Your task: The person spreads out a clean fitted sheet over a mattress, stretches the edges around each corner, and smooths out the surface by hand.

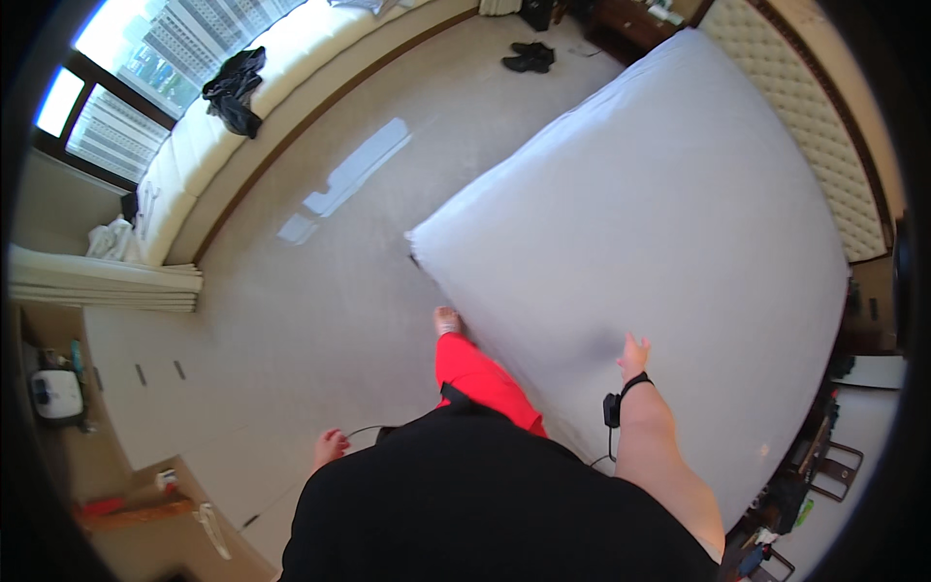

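A bed mattress [654, 204] under a smooth pale fitted sheet fills the right of the view. Over its near part I hold out my right hand [635, 354], fingers apart and nothing in them. A black strap with a small black device [612, 410] circles that wrist, and a cable hangs from it. My left hand [332, 444] is low beside my body at the left, its fingers curled; whether it holds anything is unclear, though a thin cable passes close by. My bare foot [446, 320] stands on the floor by the bed's edge.
A tufted headboard [807, 131] borders the bed's far right. Black shoes [529, 57] lie on the floor [313, 320] beyond it. Along the window runs a cushioned sill seat [182, 164] with dark clothing [236, 91] on it. A curtain [109, 284] and low cabinets [156, 385] stand at left.
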Motion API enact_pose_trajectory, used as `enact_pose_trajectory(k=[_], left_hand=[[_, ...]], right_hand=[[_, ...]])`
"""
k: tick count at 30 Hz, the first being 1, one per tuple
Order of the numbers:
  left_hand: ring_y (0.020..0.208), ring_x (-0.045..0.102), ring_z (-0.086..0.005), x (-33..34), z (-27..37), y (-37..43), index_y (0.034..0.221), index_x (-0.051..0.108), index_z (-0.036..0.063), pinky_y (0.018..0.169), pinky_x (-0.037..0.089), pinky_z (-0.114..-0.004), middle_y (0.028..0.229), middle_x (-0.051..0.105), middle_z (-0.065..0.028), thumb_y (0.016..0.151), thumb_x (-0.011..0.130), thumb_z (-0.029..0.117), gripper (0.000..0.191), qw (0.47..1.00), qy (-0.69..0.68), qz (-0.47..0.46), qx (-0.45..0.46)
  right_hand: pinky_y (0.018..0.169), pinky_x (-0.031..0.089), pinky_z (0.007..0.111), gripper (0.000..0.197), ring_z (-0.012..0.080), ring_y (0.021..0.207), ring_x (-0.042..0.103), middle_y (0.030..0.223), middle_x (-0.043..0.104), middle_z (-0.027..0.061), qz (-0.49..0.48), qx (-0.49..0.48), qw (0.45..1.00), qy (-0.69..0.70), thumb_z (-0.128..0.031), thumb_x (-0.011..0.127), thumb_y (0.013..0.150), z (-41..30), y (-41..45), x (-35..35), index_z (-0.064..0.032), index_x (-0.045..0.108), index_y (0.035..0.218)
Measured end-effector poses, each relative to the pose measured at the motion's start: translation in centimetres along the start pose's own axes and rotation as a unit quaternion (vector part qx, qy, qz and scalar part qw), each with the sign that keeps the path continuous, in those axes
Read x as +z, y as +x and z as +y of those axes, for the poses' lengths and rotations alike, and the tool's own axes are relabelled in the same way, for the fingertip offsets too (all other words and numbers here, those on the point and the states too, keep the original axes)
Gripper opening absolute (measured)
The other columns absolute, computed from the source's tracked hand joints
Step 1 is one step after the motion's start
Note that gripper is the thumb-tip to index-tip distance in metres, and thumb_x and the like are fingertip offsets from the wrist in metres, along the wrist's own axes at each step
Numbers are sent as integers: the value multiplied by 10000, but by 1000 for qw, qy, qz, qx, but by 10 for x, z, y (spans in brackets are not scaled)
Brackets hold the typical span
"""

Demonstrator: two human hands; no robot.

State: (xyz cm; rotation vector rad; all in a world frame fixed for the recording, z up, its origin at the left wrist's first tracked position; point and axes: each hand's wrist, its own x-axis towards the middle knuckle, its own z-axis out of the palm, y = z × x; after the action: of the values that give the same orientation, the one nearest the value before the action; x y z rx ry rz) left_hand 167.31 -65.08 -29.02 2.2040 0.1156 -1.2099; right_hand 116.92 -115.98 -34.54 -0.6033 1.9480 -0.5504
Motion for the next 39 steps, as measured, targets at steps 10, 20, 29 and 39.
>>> enact_pose_trajectory(k=[10, 20, 29, 39], left_hand=[[790, 605, -203, -37, 137, 44, 1114, 515, -21, 707, 491, -308, 909, 603, -114, 843, 528, 207, 354, 987, -133, 81, -44], [787, 595, -178, -91, 319, 222, 1114, 521, -17, 682, 482, -300, 884, 597, -90, 840, 519, 212, 357, 979, 156, -110, -68], [682, 564, -132, 30, 626, 428, 1032, 560, 5, 620, 466, -274, 779, 601, -56, 847, 533, 207, 275, 851, 427, -222, 211], [1053, 500, -257, 368, 568, 362, 1201, 452, -6, 861, 405, -365, 1175, 502, -170, 811, 540, 381, 556, 761, 403, -499, 95]], right_hand=[[811, 469, 385, 638, 276, 958, 546, 1172, 492, 202, -554, 49, 804, -213, -476, 609, 767, -153, -153, 351, -73, 457, 1239], [511, 458, 359, 378, 244, 479, 552, 503, 529, 117, -288, -43, 888, -357, -393, 618, 733, -165, -57, 402, -17, 609, 695], [567, 462, 342, 372, 182, 769, 518, 965, 568, -2, -99, 249, 869, 416, -423, 503, 849, -36, -130, 432, -161, 511, 1113], [447, 397, 238, 210, 136, 471, 434, 598, 496, -21, 154, 329, 668, 650, -328, 615, 820, -80, -149, 508, -140, 525, 797]])
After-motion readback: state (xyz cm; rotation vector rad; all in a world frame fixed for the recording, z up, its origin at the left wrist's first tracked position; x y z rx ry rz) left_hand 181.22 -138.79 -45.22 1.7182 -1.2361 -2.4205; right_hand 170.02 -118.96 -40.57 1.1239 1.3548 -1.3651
